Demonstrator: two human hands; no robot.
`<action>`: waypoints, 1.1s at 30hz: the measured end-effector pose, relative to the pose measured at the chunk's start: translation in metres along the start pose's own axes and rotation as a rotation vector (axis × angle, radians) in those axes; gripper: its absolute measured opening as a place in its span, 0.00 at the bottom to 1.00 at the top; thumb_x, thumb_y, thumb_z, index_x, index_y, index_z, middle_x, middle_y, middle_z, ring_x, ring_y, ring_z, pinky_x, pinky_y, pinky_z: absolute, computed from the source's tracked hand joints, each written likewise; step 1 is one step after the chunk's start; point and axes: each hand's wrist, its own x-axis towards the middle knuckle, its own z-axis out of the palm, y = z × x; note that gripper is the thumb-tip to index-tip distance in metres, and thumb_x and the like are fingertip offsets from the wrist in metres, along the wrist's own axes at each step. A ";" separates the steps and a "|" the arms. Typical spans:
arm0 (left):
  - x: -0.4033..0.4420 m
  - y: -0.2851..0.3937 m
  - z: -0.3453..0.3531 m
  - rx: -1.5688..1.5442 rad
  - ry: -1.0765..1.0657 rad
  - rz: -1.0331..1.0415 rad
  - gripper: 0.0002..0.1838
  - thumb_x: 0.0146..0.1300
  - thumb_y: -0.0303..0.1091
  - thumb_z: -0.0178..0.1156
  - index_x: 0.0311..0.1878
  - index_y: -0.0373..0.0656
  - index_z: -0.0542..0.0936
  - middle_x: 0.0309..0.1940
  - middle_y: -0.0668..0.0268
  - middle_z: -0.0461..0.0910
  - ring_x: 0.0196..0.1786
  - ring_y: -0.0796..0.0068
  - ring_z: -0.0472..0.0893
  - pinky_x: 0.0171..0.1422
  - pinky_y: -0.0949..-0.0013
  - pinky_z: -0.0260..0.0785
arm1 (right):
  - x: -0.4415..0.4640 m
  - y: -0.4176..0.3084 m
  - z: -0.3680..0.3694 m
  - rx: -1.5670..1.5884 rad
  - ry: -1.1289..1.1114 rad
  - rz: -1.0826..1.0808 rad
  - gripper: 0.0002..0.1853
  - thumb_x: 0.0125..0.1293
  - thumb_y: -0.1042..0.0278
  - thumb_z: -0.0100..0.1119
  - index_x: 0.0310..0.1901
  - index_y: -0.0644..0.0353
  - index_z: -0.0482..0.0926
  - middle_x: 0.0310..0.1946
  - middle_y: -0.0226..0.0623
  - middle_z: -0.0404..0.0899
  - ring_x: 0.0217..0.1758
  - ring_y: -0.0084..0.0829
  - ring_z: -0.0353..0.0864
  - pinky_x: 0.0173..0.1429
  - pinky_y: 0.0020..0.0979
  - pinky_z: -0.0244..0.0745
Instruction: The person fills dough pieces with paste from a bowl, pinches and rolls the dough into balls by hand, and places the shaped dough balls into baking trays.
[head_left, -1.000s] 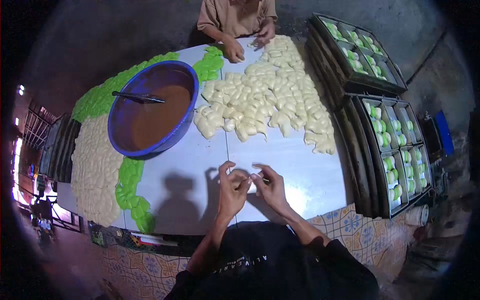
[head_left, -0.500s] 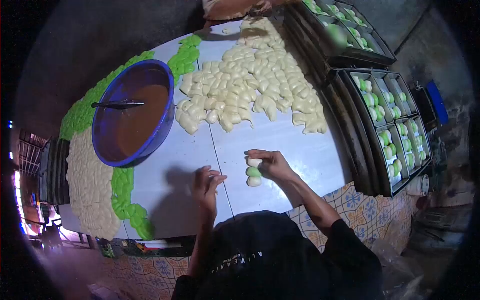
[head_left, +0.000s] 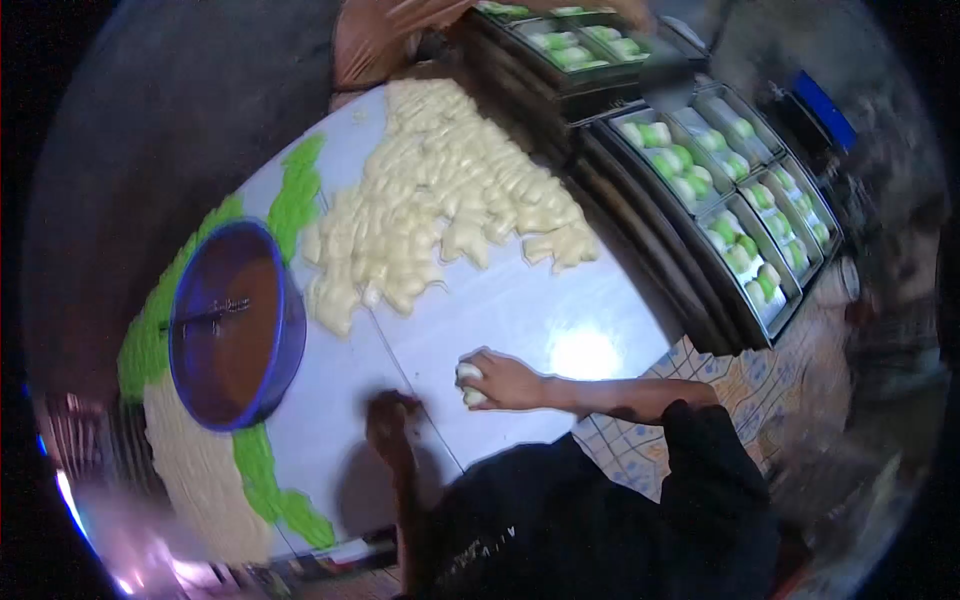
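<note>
My right hand [head_left: 508, 380] is wrapped round a short row of white and green dough pieces [head_left: 469, 384] near the front of the table. Part of the row is hidden by my fingers. To its left, my left hand [head_left: 391, 418] is over the white table top [head_left: 345, 405], dark and smeared, so its fingers are unclear. Beyond both hands spreads a mass of cream-coloured dough pieces [head_left: 445, 200]. On the left stands a purple-blue basin [head_left: 290, 345] of brown liquid, with a dark utensil [head_left: 205, 318] in it.
Stacked metal trays with compartments [head_left: 690, 215] hold green-and-white dough rows at the right. Green dough [head_left: 297, 195] and more cream dough [head_left: 200, 480] border the basin. At the far edge, another person's brown clothing [head_left: 370, 45] shows beside an upper tray [head_left: 545, 45].
My view has turned, shifting the table and trays. My right hand has closed round the dough row that stood largely exposed beside its fingers. My left hand is now darker and blurred.
</note>
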 end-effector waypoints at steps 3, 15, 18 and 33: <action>0.016 0.034 0.037 -0.068 -0.103 0.021 0.10 0.67 0.31 0.56 0.44 0.32 0.74 0.32 0.58 0.79 0.35 0.69 0.80 0.46 0.66 0.74 | -0.003 0.002 -0.003 0.409 0.006 0.094 0.14 0.62 0.61 0.62 0.44 0.57 0.71 0.47 0.46 0.72 0.54 0.48 0.71 0.54 0.43 0.71; -0.018 0.011 0.234 0.326 -1.101 0.494 0.23 0.58 0.33 0.61 0.58 0.39 0.73 0.58 0.50 0.70 0.66 0.47 0.65 0.69 0.49 0.55 | -0.153 0.016 -0.370 0.610 0.929 0.451 0.43 0.54 0.65 0.73 0.68 0.59 0.55 0.57 0.44 0.73 0.56 0.32 0.74 0.60 0.32 0.72; -0.040 0.007 0.277 0.851 -1.202 0.916 0.34 0.65 0.63 0.48 0.68 0.52 0.68 0.69 0.53 0.62 0.75 0.51 0.53 0.72 0.37 0.40 | -0.184 0.091 -0.426 0.338 1.060 0.642 0.35 0.58 0.65 0.69 0.64 0.60 0.63 0.55 0.42 0.75 0.53 0.29 0.76 0.57 0.28 0.73; -0.036 0.003 0.290 0.932 -1.248 0.668 0.36 0.60 0.69 0.49 0.71 0.69 0.65 0.77 0.63 0.51 0.79 0.61 0.44 0.74 0.35 0.31 | -0.303 0.261 -0.466 -0.955 0.699 1.148 0.40 0.60 0.41 0.60 0.71 0.50 0.62 0.72 0.51 0.55 0.75 0.48 0.54 0.73 0.51 0.47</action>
